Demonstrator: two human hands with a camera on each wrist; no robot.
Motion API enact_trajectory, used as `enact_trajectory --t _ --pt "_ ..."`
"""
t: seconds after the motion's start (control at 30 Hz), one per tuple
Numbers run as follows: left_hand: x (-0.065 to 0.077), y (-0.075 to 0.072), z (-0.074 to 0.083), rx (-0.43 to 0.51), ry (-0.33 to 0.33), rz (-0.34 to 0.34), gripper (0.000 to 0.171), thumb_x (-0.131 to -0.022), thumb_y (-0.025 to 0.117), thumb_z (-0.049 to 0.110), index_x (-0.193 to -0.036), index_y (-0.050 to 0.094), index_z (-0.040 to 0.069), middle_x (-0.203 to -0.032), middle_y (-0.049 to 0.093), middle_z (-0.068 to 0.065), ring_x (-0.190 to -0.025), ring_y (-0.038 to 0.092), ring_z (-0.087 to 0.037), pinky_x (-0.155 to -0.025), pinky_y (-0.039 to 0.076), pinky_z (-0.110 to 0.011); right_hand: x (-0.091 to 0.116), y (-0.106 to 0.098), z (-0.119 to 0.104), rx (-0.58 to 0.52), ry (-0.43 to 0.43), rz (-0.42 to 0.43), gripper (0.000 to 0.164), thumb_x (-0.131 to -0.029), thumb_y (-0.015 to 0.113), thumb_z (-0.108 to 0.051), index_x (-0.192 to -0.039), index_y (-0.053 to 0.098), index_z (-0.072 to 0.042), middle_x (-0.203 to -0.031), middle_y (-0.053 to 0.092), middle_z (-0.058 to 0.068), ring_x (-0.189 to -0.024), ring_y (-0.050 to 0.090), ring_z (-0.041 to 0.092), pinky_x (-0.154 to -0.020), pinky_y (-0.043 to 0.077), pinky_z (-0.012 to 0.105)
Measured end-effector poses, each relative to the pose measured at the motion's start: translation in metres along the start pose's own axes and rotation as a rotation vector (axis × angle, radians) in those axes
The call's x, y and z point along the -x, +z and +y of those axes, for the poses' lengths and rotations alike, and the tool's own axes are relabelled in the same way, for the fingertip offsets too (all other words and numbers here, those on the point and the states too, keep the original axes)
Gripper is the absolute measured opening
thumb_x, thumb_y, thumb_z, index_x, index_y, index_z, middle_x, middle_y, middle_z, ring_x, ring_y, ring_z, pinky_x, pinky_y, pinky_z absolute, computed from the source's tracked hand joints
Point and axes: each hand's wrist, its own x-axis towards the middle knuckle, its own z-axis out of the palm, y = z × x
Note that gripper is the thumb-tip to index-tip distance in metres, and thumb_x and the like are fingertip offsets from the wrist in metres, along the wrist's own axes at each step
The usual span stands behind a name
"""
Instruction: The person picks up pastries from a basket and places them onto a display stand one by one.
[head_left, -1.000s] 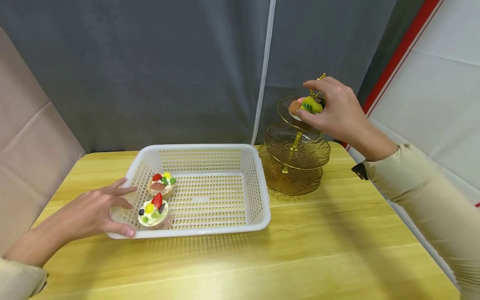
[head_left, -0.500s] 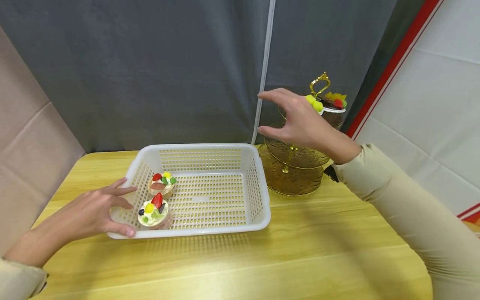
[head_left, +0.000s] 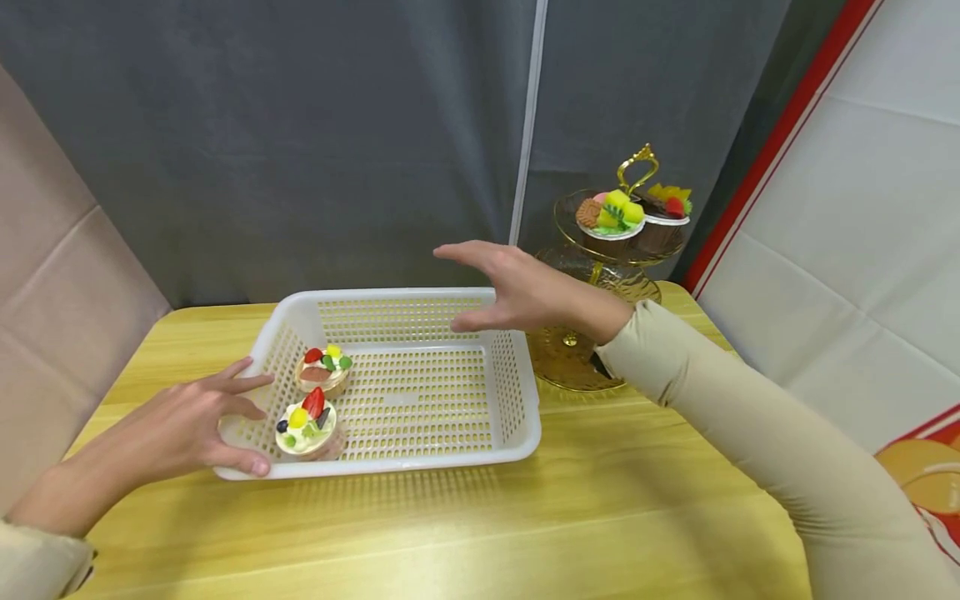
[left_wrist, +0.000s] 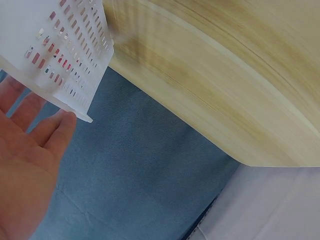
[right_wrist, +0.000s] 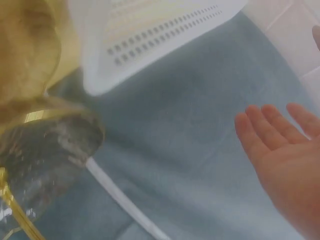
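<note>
My left hand [head_left: 198, 421] rests on the left end of the white plastic basket [head_left: 405, 467]. Its spread fingers reach over the rim, and the thumb lies on the near corner. In the left wrist view, fingertips [left_wrist: 67, 117] touch the rim. Inside the basket, near that hand, are a tart with a strawberry [head_left: 306, 427] and another fruit-topped tart [head_left: 324, 369]. My right hand [head_left: 517, 287], thumb and fingers apart and holding nothing, hangs above the basket's back right corner. Behind its wrist, a three-tier stand [head_left: 573, 367] bears a fruit-topped cupcake [head_left: 611, 223] and a chocolate cupcake [head_left: 663, 218] on top.
The stand has a gold handle [head_left: 637, 167] and amber tiers partly hidden by my right arm. Everything stands on a wooden table [head_left: 420, 542]. A dark grey curtain [head_left: 262, 150] hangs behind it, with pale walls at both sides.
My right hand has moved left and down from the stand's top tier to above the basket, uncovering both cupcakes. My left hand and the basket have stayed in place.
</note>
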Motion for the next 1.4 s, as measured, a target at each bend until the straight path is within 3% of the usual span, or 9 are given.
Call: enact_trajectory --t 0.43,0.7,1.07,1.4 --pt "0.0 0.0 -0.002 0.006 -0.007 -0.009 0.063 -0.059 0.08 0.071 -0.091 0.078 0.016 -0.13 0.064 -0.015 -0.125 0.05 -0.049 -0.07 0.052 -0.059 -0.027 0.032 -0.008 -0.157 -0.011 -0.095 0.085 -0.084 0.079 -0.038 -0.152 0.038 -0.01 -0.154 0.043 0.004 -0.133 0.049 0.019 -0.108 0.039 0.036" --pt "-0.001 0.0 -0.002 0.011 -0.004 -0.005 0.064 -0.059 0.079 0.072 -0.09 0.079 0.016 -0.129 0.065 -0.015 -0.125 0.051 -0.05 -0.071 0.053 -0.059 -0.043 0.055 -0.018 -0.161 0.012 -0.173 0.087 -0.08 0.082 -0.038 -0.152 0.04 -0.012 -0.152 0.046 0.001 -0.129 0.052 0.017 -0.103 0.041 0.031" --pt "0.0 -0.001 -0.001 0.006 0.007 0.016 0.064 -0.06 0.078 0.072 -0.09 0.079 0.016 -0.127 0.066 -0.014 -0.124 0.052 -0.049 -0.069 0.053 -0.058 -0.061 0.083 -0.035 -0.168 -0.025 -0.287 0.09 -0.078 0.084 -0.035 -0.152 0.038 -0.011 -0.152 0.046 0.002 -0.129 0.052 0.016 -0.105 0.039 0.027" --pt "0.001 0.0 -0.003 0.009 0.006 -0.005 0.064 -0.059 0.079 0.071 -0.092 0.079 0.016 -0.129 0.065 -0.015 -0.125 0.05 -0.049 -0.068 0.053 -0.058 -0.073 0.114 -0.043 -0.321 -0.047 -0.351 0.093 -0.077 0.087 -0.027 -0.152 0.036 -0.006 -0.152 0.045 0.011 -0.13 0.054 0.022 -0.105 0.04 0.028"
